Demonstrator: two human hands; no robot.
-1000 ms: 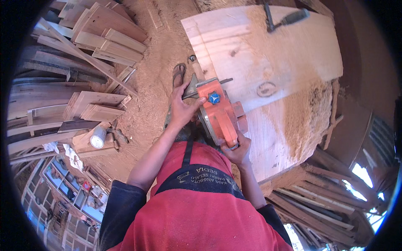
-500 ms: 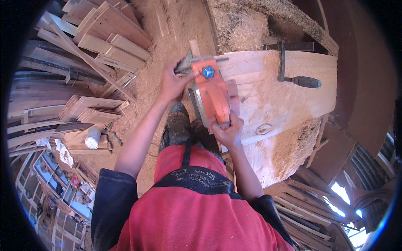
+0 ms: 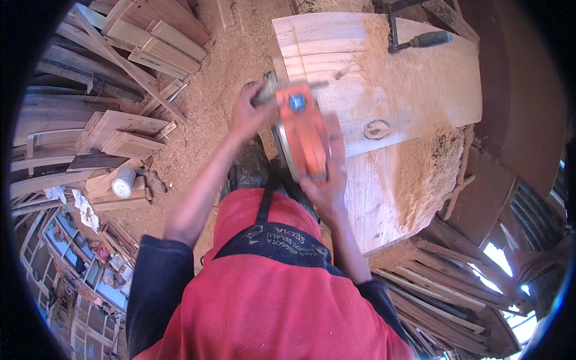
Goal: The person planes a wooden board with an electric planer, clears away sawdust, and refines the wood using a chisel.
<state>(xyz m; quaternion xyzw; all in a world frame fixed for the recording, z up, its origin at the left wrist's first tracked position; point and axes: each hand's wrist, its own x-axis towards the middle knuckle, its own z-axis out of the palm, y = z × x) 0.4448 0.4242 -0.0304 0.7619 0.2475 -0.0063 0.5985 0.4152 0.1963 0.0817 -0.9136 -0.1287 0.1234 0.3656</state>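
Observation:
An orange electric hand planer [image 3: 309, 135] with a blue front knob lies along the left edge of a pale wooden board [image 3: 408, 90]. My right hand [image 3: 326, 187] is closed around its rear handle. At the planer's front, my left hand [image 3: 252, 111] grips a grey metal piece beside the body, thumb toward the orange housing. Motion blurs both hands and the planer. A metal clamp [image 3: 429, 39] with a dark handle sits on the board's far part. Shavings are spread over the board, which has a dark knot [image 3: 377, 129].
A second pale surface with a heap of sawdust [image 3: 435, 180] lies below the board's near edge. Stacked planks [image 3: 129, 135] fill the left side, beside a white can [image 3: 124, 182]. More planks [image 3: 444, 288] lie at lower right. Shavings cover the floor [image 3: 210, 78].
The board and clamp have shifted up in view while my hands and planer keep about the same place. Relative to the board, the planer has moved nearer to me.

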